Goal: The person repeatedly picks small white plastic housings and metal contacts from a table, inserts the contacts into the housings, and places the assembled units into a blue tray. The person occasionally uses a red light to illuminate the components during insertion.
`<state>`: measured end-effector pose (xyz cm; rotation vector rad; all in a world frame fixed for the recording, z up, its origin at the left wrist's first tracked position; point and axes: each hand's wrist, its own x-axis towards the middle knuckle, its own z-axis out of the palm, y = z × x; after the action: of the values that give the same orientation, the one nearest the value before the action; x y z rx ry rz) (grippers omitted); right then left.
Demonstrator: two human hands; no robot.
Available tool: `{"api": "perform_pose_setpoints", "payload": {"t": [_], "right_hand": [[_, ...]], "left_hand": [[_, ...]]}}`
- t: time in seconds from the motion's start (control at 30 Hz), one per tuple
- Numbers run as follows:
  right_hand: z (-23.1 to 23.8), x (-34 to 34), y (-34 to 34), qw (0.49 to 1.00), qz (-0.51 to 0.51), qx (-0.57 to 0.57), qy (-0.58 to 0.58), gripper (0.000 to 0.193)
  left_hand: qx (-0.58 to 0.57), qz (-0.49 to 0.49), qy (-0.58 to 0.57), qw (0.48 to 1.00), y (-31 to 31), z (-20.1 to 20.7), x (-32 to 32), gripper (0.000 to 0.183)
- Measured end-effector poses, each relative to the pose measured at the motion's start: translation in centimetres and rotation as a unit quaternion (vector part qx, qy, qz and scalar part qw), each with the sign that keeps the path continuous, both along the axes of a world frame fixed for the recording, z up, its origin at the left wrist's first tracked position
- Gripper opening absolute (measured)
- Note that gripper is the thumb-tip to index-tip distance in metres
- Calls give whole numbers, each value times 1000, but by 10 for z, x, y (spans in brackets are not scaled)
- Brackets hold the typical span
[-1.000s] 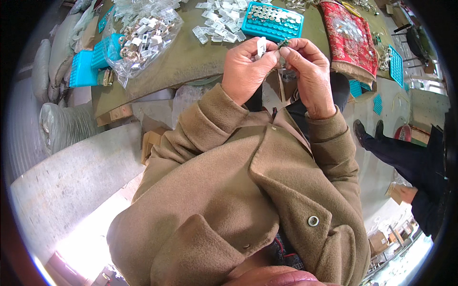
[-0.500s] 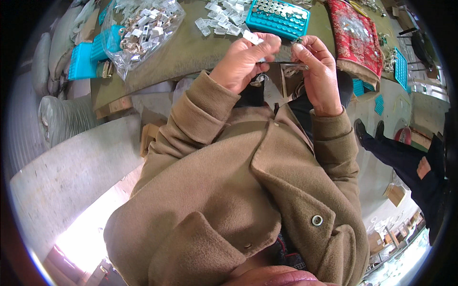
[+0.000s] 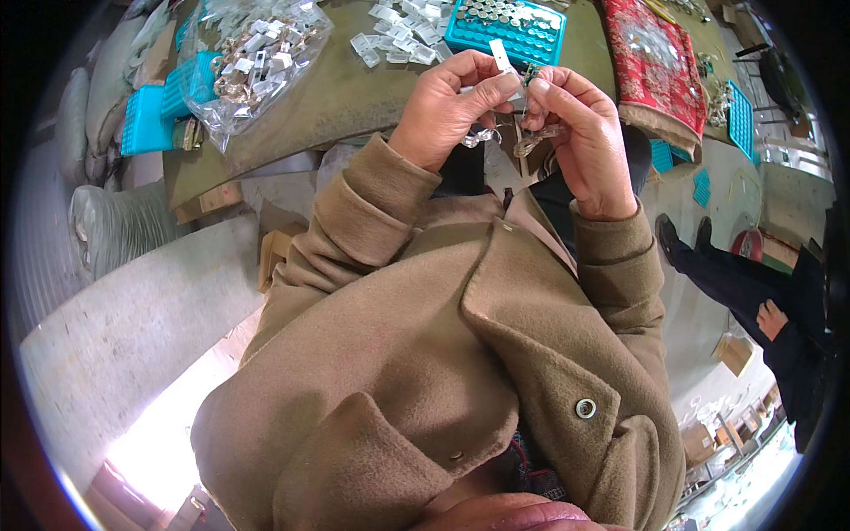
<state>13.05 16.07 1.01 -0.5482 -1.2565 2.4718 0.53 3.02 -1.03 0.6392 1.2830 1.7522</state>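
Over the table's near edge, my left hand [image 3: 456, 108] pinches a small white plastic case [image 3: 498, 55] between thumb and fingers. Below that hand hangs a loop of clear, silvery wire [image 3: 480, 138]. My right hand [image 3: 586, 124] is closed close beside it, its fingertips on a tiny greenish part [image 3: 531, 73] that looks like a circuit board. A bundle of clear wire [image 3: 535, 140] hangs under the right fingers. The fingertips nearly meet, and whether the two parts touch is hidden. Just beyond is a turquoise tray [image 3: 547, 55] with rows of round, shiny discs.
White plastic cases [image 3: 403, 40] lie heaped left of the tray. A clear bag [image 3: 226, 119] of wired white pieces sits farther left, beside turquoise trays [image 3: 149, 122]. Red patterned cloth [image 3: 686, 93] covers the table's right part. Another person's dark-clothed legs [image 3: 739, 283] are at the right.
My hands have come closer together. The white case in my left hand has turned more upright and moved right, next to the greenish part in my right hand. The view has shifted slightly.
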Motion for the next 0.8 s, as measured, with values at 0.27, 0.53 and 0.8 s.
{"api": "perform_pose_setpoints", "payload": {"t": [0.27,0.53,0.8], "right_hand": [[-7,-2,-2,1000,2,-13,7,6],[-9,-4,-6,999,-21,48,-1,7],[-13,-4,2,999,39,-21,18,6]], "left_hand": [[-2,67,-8,998,3,-1,10,26],[-9,63,-6,998,1,2,5,31],[-29,57,-21,998,0,3,5,30]]}}
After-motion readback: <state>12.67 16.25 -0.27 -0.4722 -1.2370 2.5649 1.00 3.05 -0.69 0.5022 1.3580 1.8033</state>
